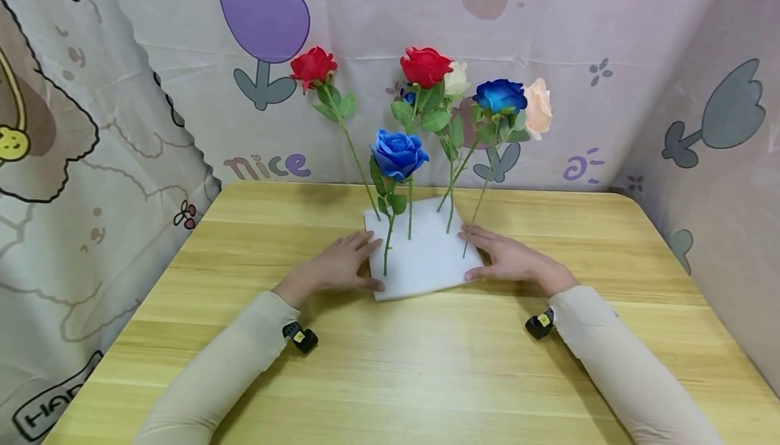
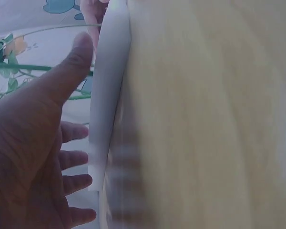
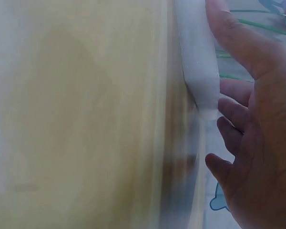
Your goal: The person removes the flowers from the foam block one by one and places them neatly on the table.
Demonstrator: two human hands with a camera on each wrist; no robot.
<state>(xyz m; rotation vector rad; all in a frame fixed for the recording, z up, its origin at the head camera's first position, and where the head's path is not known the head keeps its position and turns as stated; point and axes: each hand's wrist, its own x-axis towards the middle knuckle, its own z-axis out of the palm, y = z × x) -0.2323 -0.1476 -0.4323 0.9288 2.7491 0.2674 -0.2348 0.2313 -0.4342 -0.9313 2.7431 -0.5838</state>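
A white foam board (image 1: 423,265) lies on the wooden table, with several artificial roses standing upright or leaning in it by their stems. The left hand (image 1: 341,265) touches the board's left edge, its thumb by the near corner; in the left wrist view its fingers reach along the foam's side. On the opposite edge rests the right hand (image 1: 508,259), fingers extended over the rim and thumb near the front corner. A blue rose (image 1: 399,155) stands nearest the left hand. Behind it are a red rose (image 1: 313,68), another red rose (image 1: 426,67) and a darker blue rose (image 1: 501,96).
A white rose (image 1: 456,80) and a peach rose (image 1: 539,109) are partly hidden behind other blooms. The wooden table (image 1: 414,370) reaches back to a printed cloth backdrop (image 1: 372,5). Small black wrist cameras sit under both sleeves.
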